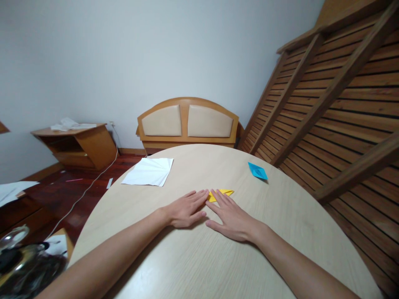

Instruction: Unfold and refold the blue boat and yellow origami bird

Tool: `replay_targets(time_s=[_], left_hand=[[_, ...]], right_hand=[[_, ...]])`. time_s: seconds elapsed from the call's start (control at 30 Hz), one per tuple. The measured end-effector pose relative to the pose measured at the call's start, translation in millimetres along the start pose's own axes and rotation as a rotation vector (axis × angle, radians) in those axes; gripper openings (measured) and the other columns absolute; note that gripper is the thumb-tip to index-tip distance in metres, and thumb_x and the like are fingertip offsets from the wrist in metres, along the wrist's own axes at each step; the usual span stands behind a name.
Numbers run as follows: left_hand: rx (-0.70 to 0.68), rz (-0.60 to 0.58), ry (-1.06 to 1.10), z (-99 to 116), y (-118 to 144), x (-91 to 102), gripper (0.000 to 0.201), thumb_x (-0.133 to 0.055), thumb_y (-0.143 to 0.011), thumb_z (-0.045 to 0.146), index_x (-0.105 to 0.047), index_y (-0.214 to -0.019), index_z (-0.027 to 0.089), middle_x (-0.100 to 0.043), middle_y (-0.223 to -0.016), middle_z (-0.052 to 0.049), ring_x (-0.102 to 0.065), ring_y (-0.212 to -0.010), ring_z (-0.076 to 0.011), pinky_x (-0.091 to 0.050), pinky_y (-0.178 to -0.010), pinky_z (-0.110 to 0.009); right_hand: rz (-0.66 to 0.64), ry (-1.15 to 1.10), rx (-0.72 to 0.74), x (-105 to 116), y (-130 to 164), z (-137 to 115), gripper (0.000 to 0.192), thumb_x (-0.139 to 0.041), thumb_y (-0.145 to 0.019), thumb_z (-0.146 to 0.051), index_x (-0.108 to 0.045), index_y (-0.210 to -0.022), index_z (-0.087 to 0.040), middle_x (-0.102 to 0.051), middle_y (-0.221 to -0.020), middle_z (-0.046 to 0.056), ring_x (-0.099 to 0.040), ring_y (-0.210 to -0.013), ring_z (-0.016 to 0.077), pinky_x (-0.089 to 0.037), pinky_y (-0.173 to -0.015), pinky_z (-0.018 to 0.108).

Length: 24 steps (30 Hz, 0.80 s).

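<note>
While pressing yellow folded paper [222, 193] under fingertips, left hand [186, 209] and right hand [232, 218] flat, fingers spread; bare round table [199, 265] all around.

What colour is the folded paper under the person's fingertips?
Yellow. The folded paper shows in the head view, pressed flat by the left hand and right hand.

A round surface [280, 249] of pale wood grain is seen. Directly on it, a folded yellow paper [222, 193] lies near the middle, partly covered by the left hand [185, 209] and the right hand [232, 218], which are laid flat, palms down. A creased white sheet [149, 172] is placed toward the far left edge, and a folded blue paper [257, 170] toward the far right, well apart from both.
</note>
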<state>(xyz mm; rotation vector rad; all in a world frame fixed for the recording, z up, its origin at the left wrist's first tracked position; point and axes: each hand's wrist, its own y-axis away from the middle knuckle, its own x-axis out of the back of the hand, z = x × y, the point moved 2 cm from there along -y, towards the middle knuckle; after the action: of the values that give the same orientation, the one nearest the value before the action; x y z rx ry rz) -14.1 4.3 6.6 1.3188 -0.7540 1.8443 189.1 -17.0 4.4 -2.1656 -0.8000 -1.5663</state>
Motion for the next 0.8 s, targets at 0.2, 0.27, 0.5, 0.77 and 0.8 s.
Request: replay_targets(time_s=[0.2, 0.27, 0.5, 0.77, 0.8], left_hand=[[-0.015, -0.001, -0.019, -1, 1, -0.9, 0.074, -0.035, -0.1, 0.054, -0.009, -0.158, 0.015, -0.015, -0.161, -0.016, -0.016, -0.15, -0.0296, -0.019, -0.121, -0.051], [-0.023, -0.009, -0.03, 0, 1, 0.4, 0.073, -0.036, -0.099, 0.055, -0.012, -0.158, 0.018, -0.015, -0.162, -0.014, -0.015, -0.15, -0.0305, -0.018, -0.121, -0.052], [-0.025, 0.009, -0.044, 1, 1, 1.0, 0.072, -0.036, -0.099, 0.058, -0.016, -0.157, 0.021, -0.017, -0.162, -0.013, -0.017, -0.149, -0.0295, -0.019, -0.121, -0.049], [-0.02, 0.009, -0.064, -2, 1, -1.3, 0.073, -0.036, -0.098, 0.061, -0.022, -0.156, 0.019, -0.019, -0.162, -0.014, -0.017, -0.15, -0.0294, -0.018, -0.121, -0.048], [-0.02, 0.009, -0.064, -2, 1, -1.3, 0.073, -0.036, -0.098, 0.061, -0.022, -0.156, 0.019, -0.019, -0.162, -0.014, -0.018, -0.15, -0.0293, -0.019, -0.121, -0.048]], right_hand=[[0.001, -0.022, -0.035, -2, 0, 6, 0.092, -0.033, -0.092, -0.072, -0.016, -0.157, -0.009, -0.008, -0.164, 0.015, -0.004, -0.151, 0.0288, -0.013, -0.123, 0.047], [-0.005, -0.018, -0.049, -2, 0, 5, 0.096, -0.033, -0.091, -0.074, -0.013, -0.157, -0.007, -0.006, -0.164, 0.015, -0.004, -0.151, 0.0287, -0.012, -0.123, 0.046], [-0.047, 0.027, -0.09, 7, 2, 11, 0.092, -0.028, -0.091, -0.074, -0.013, -0.157, -0.012, -0.009, -0.163, 0.013, -0.007, -0.151, 0.0293, -0.01, -0.123, 0.05], [-0.044, 0.08, -0.226, 16, 8, 28, 0.084, -0.027, -0.094, -0.069, -0.02, -0.157, -0.013, -0.017, -0.162, 0.013, -0.013, -0.15, 0.0306, -0.016, -0.121, 0.053], [-0.037, 0.099, -0.24, 16, 8, 29, 0.084, -0.027, -0.095, -0.069, -0.021, -0.156, -0.012, -0.018, -0.162, 0.013, -0.013, -0.15, 0.0306, -0.016, -0.121, 0.053]])
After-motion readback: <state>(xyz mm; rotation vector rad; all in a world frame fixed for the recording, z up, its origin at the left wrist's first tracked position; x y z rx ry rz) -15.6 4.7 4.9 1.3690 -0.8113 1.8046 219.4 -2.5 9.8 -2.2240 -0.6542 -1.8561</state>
